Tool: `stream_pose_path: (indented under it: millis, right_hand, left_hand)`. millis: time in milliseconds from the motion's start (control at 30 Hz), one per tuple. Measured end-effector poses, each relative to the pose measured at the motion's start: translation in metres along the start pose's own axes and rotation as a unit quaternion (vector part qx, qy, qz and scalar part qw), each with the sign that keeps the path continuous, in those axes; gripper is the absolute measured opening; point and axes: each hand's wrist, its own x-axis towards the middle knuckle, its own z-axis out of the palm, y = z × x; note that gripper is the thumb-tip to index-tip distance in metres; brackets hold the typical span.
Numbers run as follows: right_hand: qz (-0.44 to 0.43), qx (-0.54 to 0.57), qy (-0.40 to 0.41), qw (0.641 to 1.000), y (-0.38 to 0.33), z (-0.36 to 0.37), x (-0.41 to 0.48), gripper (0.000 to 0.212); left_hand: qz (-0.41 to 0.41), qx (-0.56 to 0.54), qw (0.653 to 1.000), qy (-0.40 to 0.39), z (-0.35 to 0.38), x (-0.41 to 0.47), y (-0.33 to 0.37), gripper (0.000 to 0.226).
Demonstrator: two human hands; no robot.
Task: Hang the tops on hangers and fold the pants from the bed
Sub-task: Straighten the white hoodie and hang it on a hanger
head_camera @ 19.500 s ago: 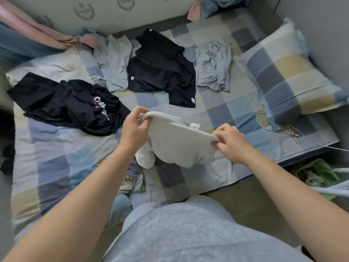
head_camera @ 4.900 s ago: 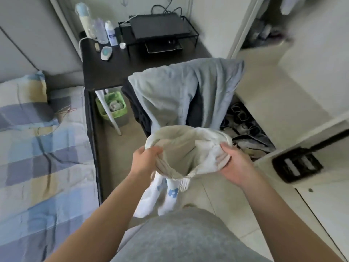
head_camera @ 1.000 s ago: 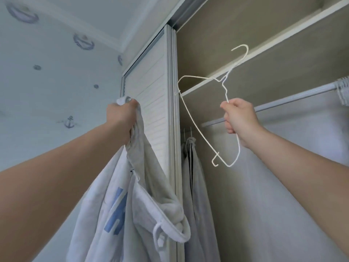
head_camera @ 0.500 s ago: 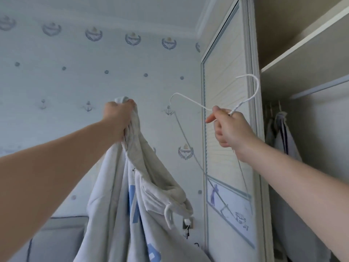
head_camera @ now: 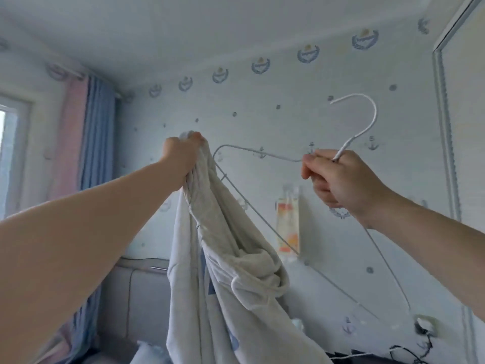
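Anchor-print wallpaper [head_camera: 275,82] behind; hoodie [head_camera: 223,258] and hanger [head_camera: 347,145] raised at centre frame.
My left hand [head_camera: 181,153] clenched the pale hoodie by its top edge so it hung free. My right hand [head_camera: 338,179], centre right and apart from the left, gripped the wire hanger below its hook, one shoulder angled toward the fabric, probably to thread it in.

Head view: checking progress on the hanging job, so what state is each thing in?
Hooded top: hangs bunched from the left hand, not on the hanger.
Hanger: bare, hook up, gripped at its neck by the right hand.
Curtains: drawn aside.
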Motion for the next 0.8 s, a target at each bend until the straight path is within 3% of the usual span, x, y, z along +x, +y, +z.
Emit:
stream_pose_path:
  millis: [167,300,367,467,567,667,800]
  right_hand:
    - [-0.013,0.069,-0.03,0.997,-0.009,0.107,0.017,0.037]
    - [-0.006,0.092,-0.061,0.994,-0.006,0.191,0.016,0.038]
    - [0.003,0.106,-0.079,0.991,-0.001,0.235,0.01,0.04]
    - [0.018,0.116,-0.103,0.988,0.011,0.304,-0.006,0.044]
    - [0.042,0.129,-0.133,0.982,0.022,0.37,-0.023,0.045]
    - [0.042,0.133,-0.154,0.978,0.034,0.433,-0.041,0.04]
    - [0.018,0.132,-0.184,0.974,0.043,0.516,-0.07,0.036]
  left_hand:
    - [0.052,0.108,0.992,0.033,-0.103,0.048,-0.007,0.047]
    - [0.077,0.264,0.961,0.006,-0.178,0.071,-0.028,0.05]
    - [0.089,0.356,0.93,-0.015,-0.216,0.077,-0.049,0.048]
    - [0.126,0.505,0.852,-0.058,-0.276,0.076,-0.084,0.038]
    - [0.149,0.585,0.789,-0.114,-0.335,0.071,-0.124,0.033]
    - [0.118,0.623,0.763,-0.126,-0.389,0.059,-0.163,0.026]
    - [0.038,0.611,0.788,-0.063,-0.458,0.031,-0.203,0.031]
